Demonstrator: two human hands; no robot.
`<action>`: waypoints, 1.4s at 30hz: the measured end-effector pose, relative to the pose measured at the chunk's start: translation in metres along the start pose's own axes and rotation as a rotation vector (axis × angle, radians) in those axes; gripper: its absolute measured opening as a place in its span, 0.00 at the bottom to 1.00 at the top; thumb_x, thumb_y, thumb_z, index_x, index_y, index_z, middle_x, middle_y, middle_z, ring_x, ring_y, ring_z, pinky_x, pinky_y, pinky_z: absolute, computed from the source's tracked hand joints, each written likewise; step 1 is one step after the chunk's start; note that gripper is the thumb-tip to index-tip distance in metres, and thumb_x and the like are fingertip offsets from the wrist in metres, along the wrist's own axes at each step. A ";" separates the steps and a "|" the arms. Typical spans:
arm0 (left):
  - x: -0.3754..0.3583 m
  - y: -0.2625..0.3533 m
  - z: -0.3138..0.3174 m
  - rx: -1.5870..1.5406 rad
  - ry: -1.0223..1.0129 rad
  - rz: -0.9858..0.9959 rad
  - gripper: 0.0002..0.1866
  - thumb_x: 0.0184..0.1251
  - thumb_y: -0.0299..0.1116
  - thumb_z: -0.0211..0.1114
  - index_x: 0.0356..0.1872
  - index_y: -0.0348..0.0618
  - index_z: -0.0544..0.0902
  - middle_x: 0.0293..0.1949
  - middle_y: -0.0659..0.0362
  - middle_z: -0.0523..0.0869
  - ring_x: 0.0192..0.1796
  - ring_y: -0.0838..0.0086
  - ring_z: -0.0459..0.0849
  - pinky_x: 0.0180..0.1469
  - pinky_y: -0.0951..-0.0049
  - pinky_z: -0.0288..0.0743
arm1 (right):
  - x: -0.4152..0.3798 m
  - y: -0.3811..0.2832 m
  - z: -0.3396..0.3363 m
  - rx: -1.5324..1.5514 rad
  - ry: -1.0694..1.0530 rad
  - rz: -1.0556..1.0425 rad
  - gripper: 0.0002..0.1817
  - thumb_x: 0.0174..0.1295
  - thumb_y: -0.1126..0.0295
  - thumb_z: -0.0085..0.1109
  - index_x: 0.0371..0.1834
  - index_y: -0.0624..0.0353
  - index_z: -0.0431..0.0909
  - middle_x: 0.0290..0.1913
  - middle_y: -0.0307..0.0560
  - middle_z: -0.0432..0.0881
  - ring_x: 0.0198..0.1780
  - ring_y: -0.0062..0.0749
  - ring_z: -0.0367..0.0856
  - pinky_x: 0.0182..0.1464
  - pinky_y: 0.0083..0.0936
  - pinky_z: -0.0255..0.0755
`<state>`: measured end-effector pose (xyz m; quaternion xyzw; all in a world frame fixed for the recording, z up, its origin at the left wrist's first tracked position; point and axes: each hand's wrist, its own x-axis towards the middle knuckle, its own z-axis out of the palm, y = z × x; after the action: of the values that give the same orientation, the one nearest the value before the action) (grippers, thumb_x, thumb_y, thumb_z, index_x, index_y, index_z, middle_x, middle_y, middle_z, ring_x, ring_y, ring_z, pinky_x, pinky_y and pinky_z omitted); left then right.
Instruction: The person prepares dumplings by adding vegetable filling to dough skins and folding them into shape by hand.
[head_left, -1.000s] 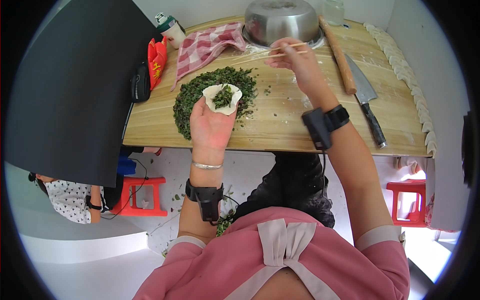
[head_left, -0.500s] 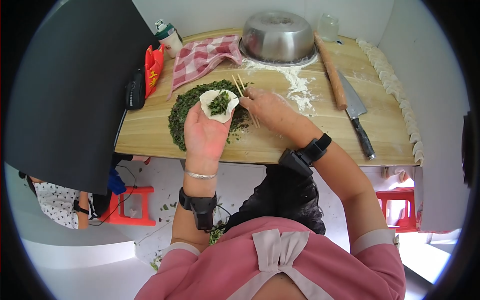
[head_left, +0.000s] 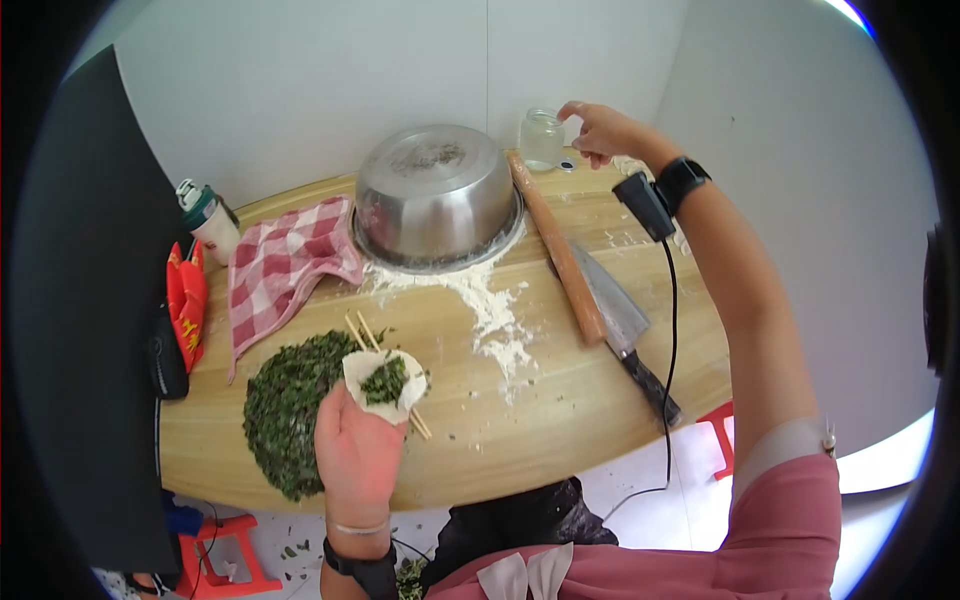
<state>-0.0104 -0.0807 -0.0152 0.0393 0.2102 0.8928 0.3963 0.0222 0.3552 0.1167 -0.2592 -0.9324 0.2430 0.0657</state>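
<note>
My left hand [head_left: 362,455] is palm up, closed around the underside of a round dumpling wrapper [head_left: 410,400] with a small heap of chopped green filling [head_left: 384,381] in its middle. A pair of wooden chopsticks [head_left: 421,424] lies on the table, partly behind the wrapper. Beside that hand sits a large mound of chopped greens [head_left: 290,415]. My right hand [head_left: 600,132] is stretched to the back of the table, its index finger at the rim of a glass jar [head_left: 541,140]. The fingers are apart, with nothing seen in them.
An upturned steel basin [head_left: 430,195] stands at the back, with scattered flour [head_left: 495,310] before it. A rolling pin [head_left: 560,250] lies against a cleaver [head_left: 612,300]. On the left are a checked cloth [head_left: 290,260], a bottle [head_left: 212,228] and a red packet [head_left: 186,298]. Dumplings [head_left: 630,168] show behind my right arm.
My right hand has moved from the chopsticks by the wrapper to the glass jar, leaving the chopsticks on the table. My left hand still holds the filled wrapper. The view has turned right.
</note>
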 end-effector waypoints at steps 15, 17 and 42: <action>0.017 -0.010 0.009 0.111 0.150 -0.014 0.24 0.72 0.41 0.47 0.62 0.35 0.68 0.61 0.51 0.73 0.64 0.60 0.69 0.67 0.56 0.59 | 0.130 0.042 0.010 -0.185 -0.268 0.128 0.30 0.46 0.66 0.67 0.56 0.62 0.75 0.35 0.46 0.80 0.32 0.26 0.78 0.33 0.25 0.74; 0.021 -0.010 0.010 0.132 0.130 -0.019 0.24 0.72 0.41 0.46 0.62 0.35 0.68 0.61 0.51 0.73 0.65 0.59 0.69 0.68 0.56 0.58 | 0.121 0.037 0.000 -0.182 -0.176 0.081 0.26 0.47 0.64 0.68 0.53 0.57 0.76 0.29 0.41 0.77 0.28 0.22 0.75 0.29 0.22 0.71; -0.070 0.010 0.007 -0.042 -0.082 0.233 0.21 0.73 0.40 0.43 0.56 0.35 0.70 0.56 0.51 0.77 0.60 0.62 0.75 0.66 0.60 0.67 | -0.250 -0.171 0.179 0.233 -0.146 -0.662 0.22 0.57 0.72 0.56 0.56 0.56 0.68 0.14 0.47 0.70 0.17 0.42 0.71 0.25 0.34 0.64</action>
<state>0.0325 -0.1353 0.0019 0.0915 0.1691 0.9347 0.2989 0.1146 0.0235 0.0442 0.0841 -0.9342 0.3310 0.1031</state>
